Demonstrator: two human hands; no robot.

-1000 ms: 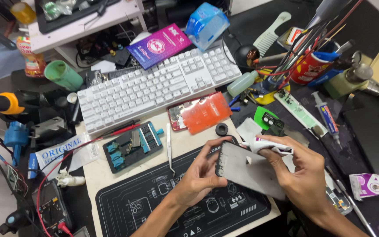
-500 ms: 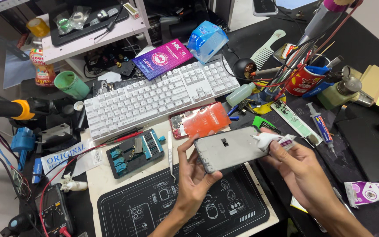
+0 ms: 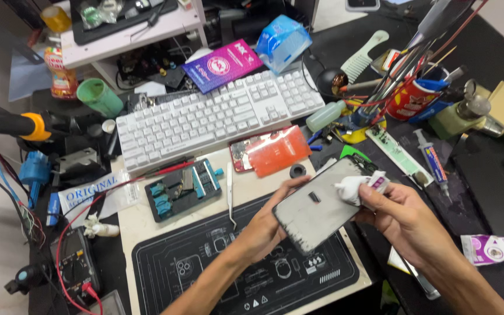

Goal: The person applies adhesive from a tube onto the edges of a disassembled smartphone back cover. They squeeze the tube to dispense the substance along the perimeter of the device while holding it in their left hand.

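Observation:
My left hand holds a flat grey phone panel by its lower left edge, tilted above the black work mat. My right hand grips a small white glue tube with its tip against the panel's upper right part. Tweezers lie on the table just left of my left hand. An orange-backed phone and a small black ring rest just beyond the panel.
A white keyboard lies at the back. A blue-clipped holder sits left of the tweezers. A multimeter with red lead is at front left. A red cup of tools, a syringe and another glue tube stand right.
Both hands with the panel have shifted slightly up and left in view, and the panel is tilted flatter. The glue tube stays against the panel's upper right.

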